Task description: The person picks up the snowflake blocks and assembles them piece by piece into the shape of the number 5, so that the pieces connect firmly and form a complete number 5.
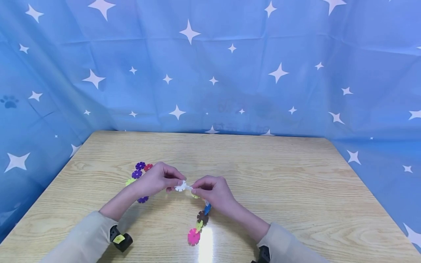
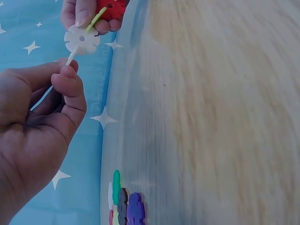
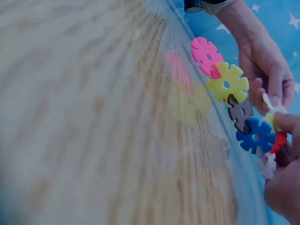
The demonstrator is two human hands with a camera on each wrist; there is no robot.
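Observation:
My left hand [image 1: 161, 179] pinches a white notched flower disc [image 1: 181, 186], seen nearly edge-on in the left wrist view. Its edge meets a second white disc [image 2: 82, 40], which my right hand [image 1: 213, 190] holds between thumb and fingers. Joined beyond that one are a yellow-green disc [image 2: 97, 19] and a red disc [image 2: 112, 8], partly behind the right fingers. From the right hand hangs the rest of the chain: a pale white disc [image 3: 266, 164], a blue disc [image 3: 255, 136], a dark brown disc [image 3: 240, 114], a yellow disc [image 3: 228, 83] and a pink disc [image 3: 206, 56].
More discs lie on the wooden table [image 1: 279, 182] by the left forearm, among them purple discs [image 1: 136, 174], a red disc [image 1: 148, 167] and a yellow-green disc [image 1: 130, 181]. The forearm covers part of them. A blue star-patterned curtain [image 1: 210, 73] stands behind the table.

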